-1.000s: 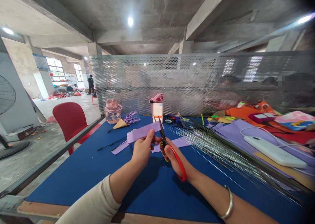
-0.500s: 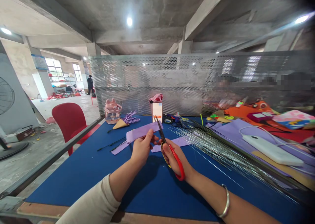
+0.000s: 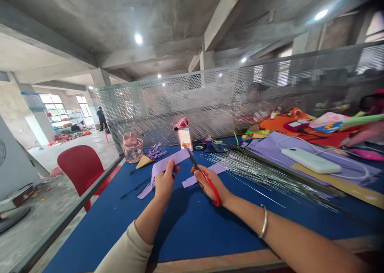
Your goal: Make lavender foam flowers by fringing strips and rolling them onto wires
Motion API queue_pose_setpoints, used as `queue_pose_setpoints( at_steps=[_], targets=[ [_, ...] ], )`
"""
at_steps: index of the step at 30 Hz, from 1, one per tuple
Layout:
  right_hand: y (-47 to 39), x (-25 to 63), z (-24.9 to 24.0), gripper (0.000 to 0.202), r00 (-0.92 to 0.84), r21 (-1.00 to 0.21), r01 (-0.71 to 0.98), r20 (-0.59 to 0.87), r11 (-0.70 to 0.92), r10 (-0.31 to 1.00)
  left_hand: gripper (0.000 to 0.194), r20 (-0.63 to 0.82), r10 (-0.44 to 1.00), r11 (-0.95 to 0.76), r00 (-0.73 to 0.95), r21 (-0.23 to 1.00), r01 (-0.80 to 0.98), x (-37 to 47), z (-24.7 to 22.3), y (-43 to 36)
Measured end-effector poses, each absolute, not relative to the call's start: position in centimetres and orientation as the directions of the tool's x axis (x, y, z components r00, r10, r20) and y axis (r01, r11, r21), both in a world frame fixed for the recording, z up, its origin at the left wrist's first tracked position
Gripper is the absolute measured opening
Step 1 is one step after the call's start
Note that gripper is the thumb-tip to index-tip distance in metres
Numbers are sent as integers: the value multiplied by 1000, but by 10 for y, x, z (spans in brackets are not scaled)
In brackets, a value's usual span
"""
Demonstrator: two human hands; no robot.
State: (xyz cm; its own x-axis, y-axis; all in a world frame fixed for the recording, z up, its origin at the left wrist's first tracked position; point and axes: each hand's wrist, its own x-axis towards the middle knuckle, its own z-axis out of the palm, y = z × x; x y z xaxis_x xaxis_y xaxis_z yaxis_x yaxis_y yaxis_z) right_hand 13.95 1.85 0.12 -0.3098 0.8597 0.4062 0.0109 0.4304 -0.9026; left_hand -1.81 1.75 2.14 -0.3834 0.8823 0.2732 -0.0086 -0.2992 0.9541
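My left hand (image 3: 165, 180) pinches a long purple paper strip (image 3: 160, 167), thumb on top; one end of the strip folds down toward the table. In my right hand (image 3: 211, 185) is a pair of scissors with red handles (image 3: 213, 189). Their dark blades point up and away, at the strip's right end. Whether the blades are apart or closed I cannot tell. Under and behind my right hand, another purple strip (image 3: 189, 181) lies on the blue tabletop (image 3: 186, 229). Dark thin stems (image 3: 132, 191) rest left of my left hand.
A phone (image 3: 185, 139) stands at the back near a pink water bottle (image 3: 133, 148) and a purple flower bunch (image 3: 154, 151). Wire stems (image 3: 264, 177), purple sheets (image 3: 277, 149) and a white power bank (image 3: 310, 160) lie right. A red chair (image 3: 79, 165) stands left.
The view has turned slightly to the right and tilted. My hands have moved a little apart, with the strip still in the left and the scissors still in the right.
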Motion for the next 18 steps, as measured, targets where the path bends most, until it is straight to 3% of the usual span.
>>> queue_pose_setpoints(
  at_steps=[8,18],
  targets=[
    [18,139,0,64,-437,-906,-53,399,420,806,57,206,878,-231,-431,973,-7,-16,24,13],
    [25,138,-8,57,-435,-898,-114,430,426,791,58,202,899,-175,-389,979,106,-9,29,3]
  ],
)
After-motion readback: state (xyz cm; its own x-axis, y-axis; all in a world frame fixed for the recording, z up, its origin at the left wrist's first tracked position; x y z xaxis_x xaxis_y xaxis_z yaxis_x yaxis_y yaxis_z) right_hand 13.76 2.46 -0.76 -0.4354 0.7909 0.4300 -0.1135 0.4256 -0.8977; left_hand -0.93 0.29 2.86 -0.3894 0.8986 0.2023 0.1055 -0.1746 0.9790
